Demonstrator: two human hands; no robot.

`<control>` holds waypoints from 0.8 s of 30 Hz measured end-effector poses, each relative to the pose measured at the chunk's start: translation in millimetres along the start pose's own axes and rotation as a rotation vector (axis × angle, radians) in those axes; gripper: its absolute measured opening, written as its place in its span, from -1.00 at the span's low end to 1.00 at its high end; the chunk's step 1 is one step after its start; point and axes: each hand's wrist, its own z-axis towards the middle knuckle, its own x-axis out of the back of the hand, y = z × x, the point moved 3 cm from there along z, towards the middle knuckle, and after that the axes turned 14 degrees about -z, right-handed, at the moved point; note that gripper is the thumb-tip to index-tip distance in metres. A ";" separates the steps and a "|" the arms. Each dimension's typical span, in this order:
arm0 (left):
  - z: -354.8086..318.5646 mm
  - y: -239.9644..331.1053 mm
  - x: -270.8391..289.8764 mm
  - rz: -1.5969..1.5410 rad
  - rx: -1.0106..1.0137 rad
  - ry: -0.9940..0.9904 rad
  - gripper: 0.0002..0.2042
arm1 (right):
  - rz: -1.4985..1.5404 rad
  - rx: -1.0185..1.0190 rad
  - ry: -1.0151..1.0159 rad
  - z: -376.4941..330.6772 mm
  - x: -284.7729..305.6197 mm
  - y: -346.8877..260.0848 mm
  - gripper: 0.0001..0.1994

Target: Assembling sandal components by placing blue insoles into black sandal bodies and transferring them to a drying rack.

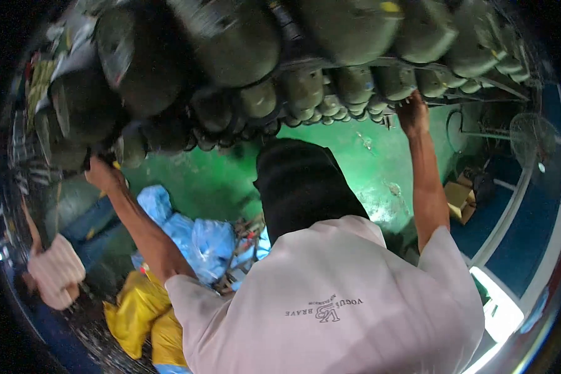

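Rows of dark olive-green rounded shells (349, 31) hang across the top of the view, some close and large, others smaller behind. My arms stretch apart toward them. At the left my left hand (104, 174) is closed by the lower end of a shell (84, 109); shadow hides its fingertips and what they grip. On the other side my right hand (413, 113) reaches up to the underside of another shell (396, 82). Its fingers look bent at that lower edge, but the grip is dark and partly hidden.
Blue plastic bags (209, 246) and yellow bags (137, 308) lie on the left of the green floor (380, 162). Another person (56, 271) is at the far left. A fan (533, 140) and an open cardboard box (460, 201) stand at the right, near a bright lamp (500, 308).
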 end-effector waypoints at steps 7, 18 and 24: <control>-84.7 33.7 99.9 -0.018 -0.026 0.122 -0.85 | -0.006 -0.116 -0.212 16.6 41.7 31.2 -0.62; -298.3 22.8 163.0 0.174 -0.082 0.095 -0.80 | -0.156 -0.241 -0.468 91.2 182.6 47.7 -0.68; -408.7 63.1 192.5 0.273 -0.209 0.224 -0.77 | -0.134 -0.365 -0.712 110.6 216.0 61.5 -0.71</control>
